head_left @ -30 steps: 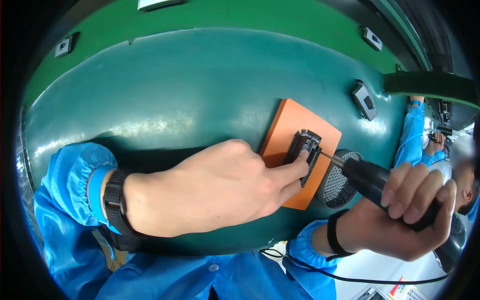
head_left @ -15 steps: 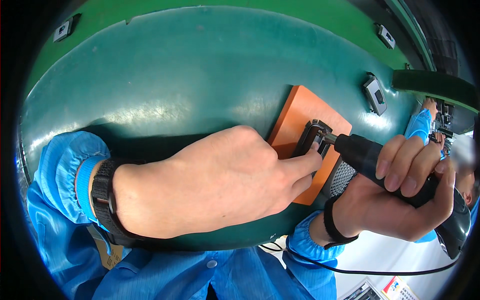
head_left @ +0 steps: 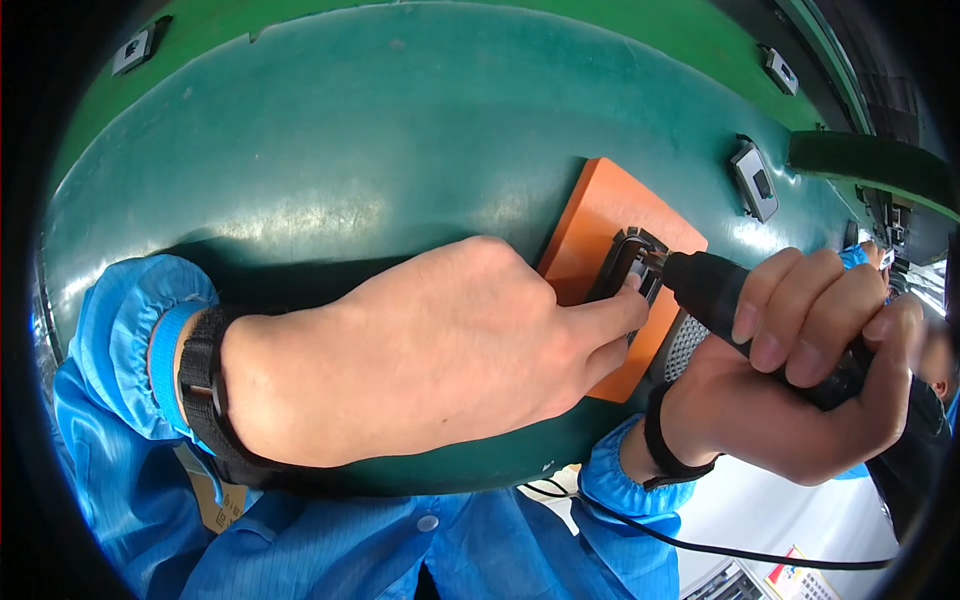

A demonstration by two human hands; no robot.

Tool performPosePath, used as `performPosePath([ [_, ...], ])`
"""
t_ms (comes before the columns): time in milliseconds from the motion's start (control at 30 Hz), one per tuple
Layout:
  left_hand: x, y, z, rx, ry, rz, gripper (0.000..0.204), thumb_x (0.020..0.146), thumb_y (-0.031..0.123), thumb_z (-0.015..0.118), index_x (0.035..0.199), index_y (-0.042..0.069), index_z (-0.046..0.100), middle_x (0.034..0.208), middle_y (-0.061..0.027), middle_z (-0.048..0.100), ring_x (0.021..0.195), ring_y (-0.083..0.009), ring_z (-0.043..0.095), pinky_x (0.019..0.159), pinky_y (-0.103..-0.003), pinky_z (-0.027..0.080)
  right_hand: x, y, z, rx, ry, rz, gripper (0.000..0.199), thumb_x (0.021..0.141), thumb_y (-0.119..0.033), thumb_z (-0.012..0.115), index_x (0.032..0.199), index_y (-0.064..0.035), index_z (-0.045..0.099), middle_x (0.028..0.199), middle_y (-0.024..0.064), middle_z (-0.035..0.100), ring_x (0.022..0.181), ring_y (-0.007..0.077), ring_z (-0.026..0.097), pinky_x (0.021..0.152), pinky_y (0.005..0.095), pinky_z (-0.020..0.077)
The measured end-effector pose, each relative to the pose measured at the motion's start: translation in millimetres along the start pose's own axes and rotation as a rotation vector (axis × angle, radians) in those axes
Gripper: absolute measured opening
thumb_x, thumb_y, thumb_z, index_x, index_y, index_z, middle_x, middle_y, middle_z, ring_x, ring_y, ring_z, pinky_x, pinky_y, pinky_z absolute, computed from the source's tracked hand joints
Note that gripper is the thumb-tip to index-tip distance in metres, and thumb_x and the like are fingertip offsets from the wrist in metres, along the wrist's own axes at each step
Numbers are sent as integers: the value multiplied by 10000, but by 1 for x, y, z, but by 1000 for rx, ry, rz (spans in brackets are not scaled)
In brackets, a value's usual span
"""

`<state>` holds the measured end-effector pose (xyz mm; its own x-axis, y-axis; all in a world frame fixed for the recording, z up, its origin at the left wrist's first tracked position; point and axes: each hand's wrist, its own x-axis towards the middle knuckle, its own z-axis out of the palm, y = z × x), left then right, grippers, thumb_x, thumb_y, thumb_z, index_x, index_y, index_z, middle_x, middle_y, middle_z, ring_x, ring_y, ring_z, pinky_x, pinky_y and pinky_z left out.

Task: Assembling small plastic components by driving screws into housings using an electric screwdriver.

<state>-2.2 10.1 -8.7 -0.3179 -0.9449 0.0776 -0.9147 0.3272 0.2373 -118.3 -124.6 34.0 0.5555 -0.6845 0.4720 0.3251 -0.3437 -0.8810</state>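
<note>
A small black frame-shaped part (head_left: 628,262) lies on an orange pad (head_left: 600,222) on the green table. My left hand (head_left: 430,350) rests over the pad's near side, its index fingertip pressing the black part. My right hand (head_left: 800,380) grips a black electric screwdriver (head_left: 735,300), whose tip touches the part's right edge. Both wrists wear black straps, and both arms are in blue sleeves.
The green table (head_left: 350,150) spreads out beyond the pad. A small grey-and-black part (head_left: 752,180) lies at the right, two more (head_left: 133,50) (head_left: 780,70) near the far edge. A round mesh opening (head_left: 683,345) sits beside the pad. A black cable (head_left: 700,545) runs below.
My right hand has brought the screwdriver closer, so its tip now meets the black part. My left hand has stayed pressed on the part. The view has shifted closer.
</note>
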Motion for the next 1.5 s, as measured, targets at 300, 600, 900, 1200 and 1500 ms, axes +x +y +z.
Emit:
performPosePath([
  [300, 2, 1, 2, 2, 54, 5, 278, 810, 126, 610, 1066, 52, 688, 1278, -77, 629, 484, -106, 594, 474, -262, 467, 2, 1, -5, 14, -194, -67, 212, 1005, -193, 381, 824, -87, 415, 577, 15, 379, 434, 121, 328, 429, 273, 324],
  [600, 1, 3, -4, 20, -49, -39, 376, 814, 197, 649, 1176, 101, 669, 1462, -35, 529, 500, -97, 577, 499, -252, 475, -5, -48, -80, -94, 129, -106, 193, 924, -204, 509, 889, -15, 518, 596, 5, 358, 504, 108, 371, 483, 265, 322],
  [900, 8, 2, -9, 25, -72, -32, 618, 617, 306, 842, 1171, 81, 684, 1459, 4, 551, 479, -95, 484, 469, -252, 415, -17, -19, -88, -14, 190, -8, 178, 962, -182, 465, 827, -68, 444, 585, 9, 356, 476, 93, 358, 448, 264, 356],
  [1200, 8, 5, -9, 55, -38, -39, 627, 603, 337, 861, 1152, 79, 703, 1425, -1, 587, 478, -79, 467, 470, -230, 427, -13, -11, -95, -30, 164, -38, 189, 933, -211, 501, 781, -108, 457, 604, 10, 394, 521, 109, 411, 518, 284, 383],
  [1500, 8, 5, -6, 74, -25, -24, 584, 627, 349, 859, 1130, 85, 721, 1410, -4, 603, 463, -60, 466, 437, -219, 405, -9, 0, -95, -23, 208, -27, 243, 924, -236, 512, 722, -140, 418, 599, 5, 415, 532, 107, 441, 532, 273, 389],
])
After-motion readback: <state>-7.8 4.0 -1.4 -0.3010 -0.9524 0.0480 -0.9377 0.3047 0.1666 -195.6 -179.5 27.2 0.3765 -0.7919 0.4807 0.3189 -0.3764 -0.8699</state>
